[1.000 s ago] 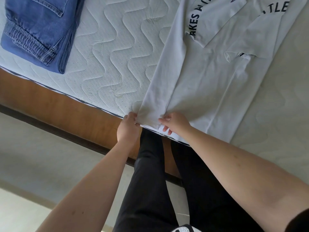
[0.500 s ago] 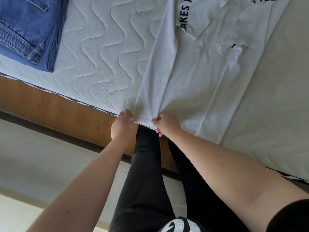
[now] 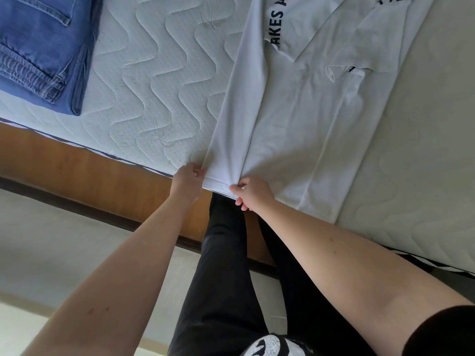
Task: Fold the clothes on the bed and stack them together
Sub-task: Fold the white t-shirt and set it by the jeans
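Two hands are gripping the near hem of a white shirt (image 3: 303,119) at the edge of the bed (image 3: 154,80). The left hand (image 3: 186,181) is pinching the hem's left corner, its grip narrow with the fingertips closed on the cloth. The right hand (image 3: 253,192) is pinching the same hem just to the right, thumb on top and fingers curled under the fabric. Between the two hands the cloth is bunching into a few ridges that are running up the shirt. The shirt is lying flat on the mattress, its sides folded inward, with dark lettering showing on the folded sleeves at the top. Folded jeans (image 3: 43,47) are lying well apart from it at the far left of the bed. The person is standing against the wooden bed frame (image 3: 77,170) in black trousers (image 3: 221,278), both bare forearms reaching forward.
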